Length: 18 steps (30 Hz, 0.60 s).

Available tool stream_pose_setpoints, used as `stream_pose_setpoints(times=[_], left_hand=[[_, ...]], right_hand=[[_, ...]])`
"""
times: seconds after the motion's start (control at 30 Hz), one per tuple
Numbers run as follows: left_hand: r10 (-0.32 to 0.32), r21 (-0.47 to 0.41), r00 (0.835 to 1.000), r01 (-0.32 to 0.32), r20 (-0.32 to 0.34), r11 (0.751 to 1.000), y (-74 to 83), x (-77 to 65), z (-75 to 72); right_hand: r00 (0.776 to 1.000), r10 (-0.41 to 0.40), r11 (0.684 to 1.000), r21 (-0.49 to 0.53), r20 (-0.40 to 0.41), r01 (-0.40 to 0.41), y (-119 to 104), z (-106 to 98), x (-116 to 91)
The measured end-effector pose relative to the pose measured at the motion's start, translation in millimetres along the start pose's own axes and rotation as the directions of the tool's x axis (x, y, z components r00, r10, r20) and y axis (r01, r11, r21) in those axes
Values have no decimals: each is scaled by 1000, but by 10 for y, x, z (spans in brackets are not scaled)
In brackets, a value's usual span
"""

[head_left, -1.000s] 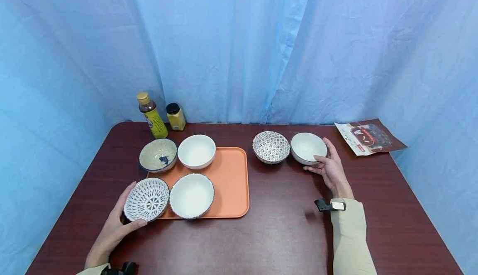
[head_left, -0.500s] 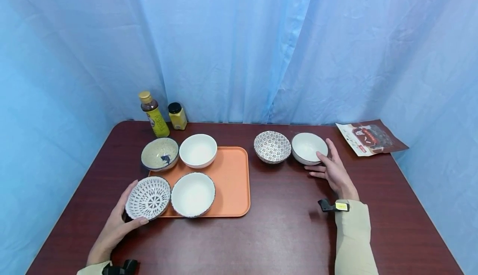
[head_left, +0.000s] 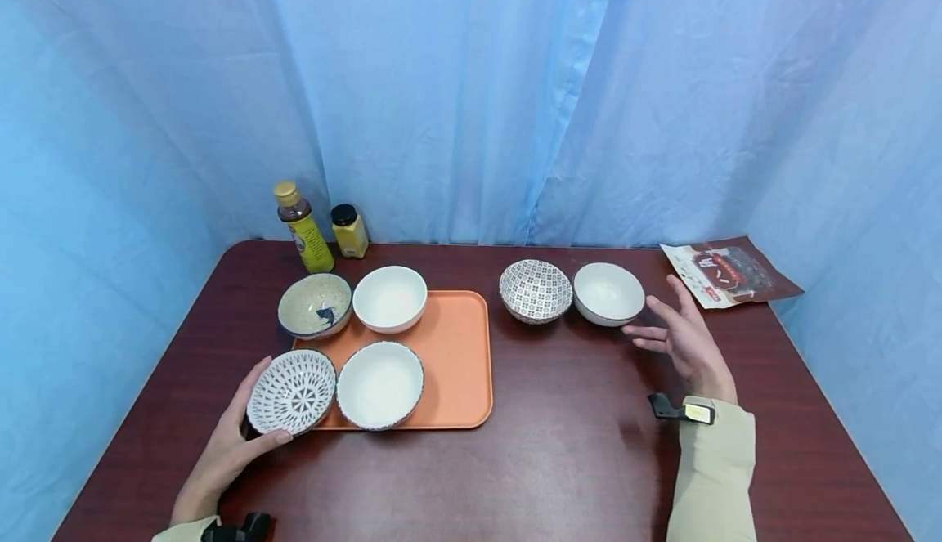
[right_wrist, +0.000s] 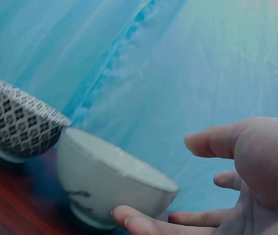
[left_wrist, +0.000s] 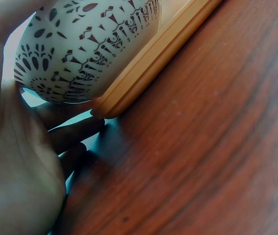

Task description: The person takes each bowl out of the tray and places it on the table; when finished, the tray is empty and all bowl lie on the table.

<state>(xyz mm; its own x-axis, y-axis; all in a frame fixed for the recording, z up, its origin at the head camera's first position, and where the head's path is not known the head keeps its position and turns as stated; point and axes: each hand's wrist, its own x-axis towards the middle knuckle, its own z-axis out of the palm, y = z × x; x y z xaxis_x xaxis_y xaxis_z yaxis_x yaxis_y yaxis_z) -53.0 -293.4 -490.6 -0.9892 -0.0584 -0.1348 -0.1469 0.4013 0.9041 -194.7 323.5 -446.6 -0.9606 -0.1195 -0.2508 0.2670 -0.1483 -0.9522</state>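
1. Head view: the person's left hand [head_left: 231,444] grips the petal-patterned bowl [head_left: 292,392], its thumb [head_left: 268,444] along the near side and its other fingers around the left side. This bowl is round, its mouth facing up, and it sits at the near left corner of the orange tray [head_left: 459,362], reaching past the edge. The dark-rimmed white bowl [head_left: 379,385] is just beside it on the right, and the speckled bowl [head_left: 315,305] is behind it.

2. Same view: the right hand [head_left: 692,342] holds nothing, its fingers spread and pointing left toward the pale bowl [head_left: 608,293]. That bowl, also round, stands on the table [head_left: 552,444] with its mouth up, just right of the grid-patterned bowl [head_left: 536,291].

3. Left wrist view: the petal-patterned bowl's outer wall shows brown motifs in bands. Fingers reach beneath its curve, close to the tray corner; whether its base lies flat cannot be told.

4. Right wrist view: the whole scene slants. It reveals a dark leaf-like mark low on the pale bowl's wall and the foot beneath. One fingertip overlaps that wall; contact cannot be told.
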Motion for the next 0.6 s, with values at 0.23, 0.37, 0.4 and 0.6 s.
stream_pose_setpoints(times=[0.23,0.37,0.4,0.6], left_hand=[[7,10,1000,-7,-7,1000,3,-12,7],[32,22,999,-32,-14,999,0,-12,4],[38,26,999,-38,-14,999,-1,-11,3],[45,22,999,-44,-11,999,-8,-12,1]], right_hand=[[995,-87,996,29,41,86,-182,70,-136],[987,-138,990,16,80,137,-260,160,-158],[985,-145,989,13,89,145,-272,190,-157],[977,-175,984,15,125,175,-299,436,-116]])
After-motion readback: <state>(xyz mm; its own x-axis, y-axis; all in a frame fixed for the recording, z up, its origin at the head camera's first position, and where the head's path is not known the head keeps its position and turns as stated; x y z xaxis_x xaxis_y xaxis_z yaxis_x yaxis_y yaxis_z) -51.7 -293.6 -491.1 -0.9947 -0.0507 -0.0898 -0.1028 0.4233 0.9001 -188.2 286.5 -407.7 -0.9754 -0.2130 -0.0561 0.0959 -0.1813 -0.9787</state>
